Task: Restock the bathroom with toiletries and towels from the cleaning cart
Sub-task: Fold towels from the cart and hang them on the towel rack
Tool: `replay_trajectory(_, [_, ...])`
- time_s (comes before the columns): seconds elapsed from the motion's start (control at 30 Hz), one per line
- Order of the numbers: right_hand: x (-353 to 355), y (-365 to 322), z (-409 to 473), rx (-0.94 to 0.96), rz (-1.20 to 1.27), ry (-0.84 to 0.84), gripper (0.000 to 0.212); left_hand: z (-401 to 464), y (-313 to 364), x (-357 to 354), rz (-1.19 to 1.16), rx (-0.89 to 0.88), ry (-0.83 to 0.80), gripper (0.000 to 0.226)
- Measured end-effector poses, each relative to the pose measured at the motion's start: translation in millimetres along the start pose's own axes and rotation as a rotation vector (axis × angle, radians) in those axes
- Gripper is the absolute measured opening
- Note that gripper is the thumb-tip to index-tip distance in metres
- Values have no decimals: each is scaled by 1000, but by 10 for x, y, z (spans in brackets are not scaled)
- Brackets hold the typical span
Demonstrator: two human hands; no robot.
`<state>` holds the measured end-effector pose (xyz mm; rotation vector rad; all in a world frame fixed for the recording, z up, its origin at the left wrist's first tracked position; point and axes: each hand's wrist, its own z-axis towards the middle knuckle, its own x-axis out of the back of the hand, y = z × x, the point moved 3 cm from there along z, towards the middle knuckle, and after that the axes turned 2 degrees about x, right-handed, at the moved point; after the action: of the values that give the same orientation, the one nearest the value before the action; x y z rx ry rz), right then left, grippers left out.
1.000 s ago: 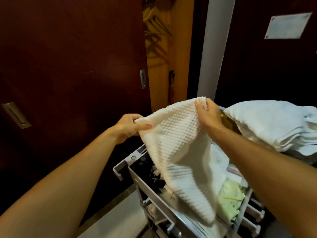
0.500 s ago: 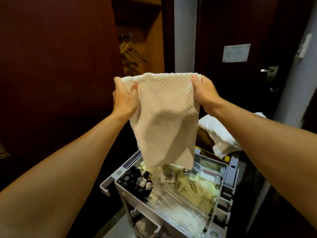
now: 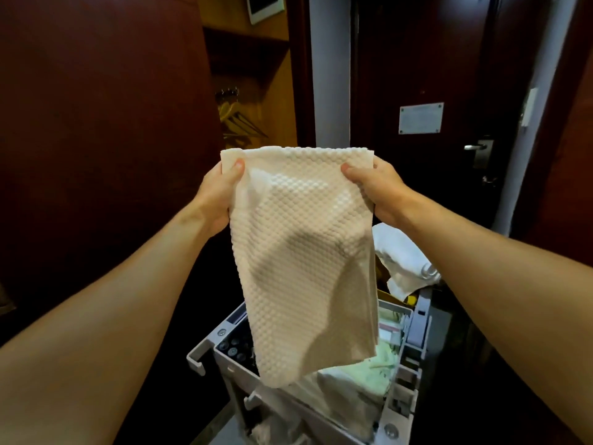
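**A:** Where is the towel now, compared with half a second ago?

**B:** From my station, the white waffle-textured towel (image 3: 301, 252) hangs flat and upright between both hands, above the cleaning cart (image 3: 224, 364). Against the earlier frame its top edge is pulled straighter and the cloth spreads wider; a second ago it was bunched and slanted low over the cart. Its lower corner hangs in front of the tray's left part, and I cannot tell whether it touches anything there.

**A:** And the hands?

**B:** My left hand (image 3: 218, 194) pinches the top left corner, thumb on the near face, fingers hidden behind the cloth. My right hand (image 3: 375, 191) grips the top right corner the same way, thumb in front. Both are closed on the towel, neither wide. They sit level with each other, further apart than before.

**A:** What lies around it?

**B:** Under the towel the cart's top tray holds small dark bottle caps (image 3: 236, 346) at the left and pale green packets (image 3: 378, 370) at the right. Beyond my right wrist a pile of white linen (image 3: 401, 261) rests on the cart's far end. Behind that stands a dark door with a metal handle (image 3: 478, 147) and a small plaque (image 3: 421, 118). Hangers (image 3: 237, 120) show in the open closet at the left.
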<state>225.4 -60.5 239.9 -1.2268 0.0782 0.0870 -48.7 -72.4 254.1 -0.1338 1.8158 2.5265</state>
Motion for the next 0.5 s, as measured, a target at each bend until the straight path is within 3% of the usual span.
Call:
replay_trajectory(0.17, [179, -57, -328, -83, 101, 52, 22, -180, 56, -172, -111, 74, -153, 27])
replay_trajectory(0.3, [326, -228, -584, -110, 143, -1, 25, -301, 110, -248, -114, 167, -319, 40])
replay_trajectory(0.5, [557, -451, -1005, -148, 131, 34, 27, -464, 200, -469, -96, 232, -413, 38])
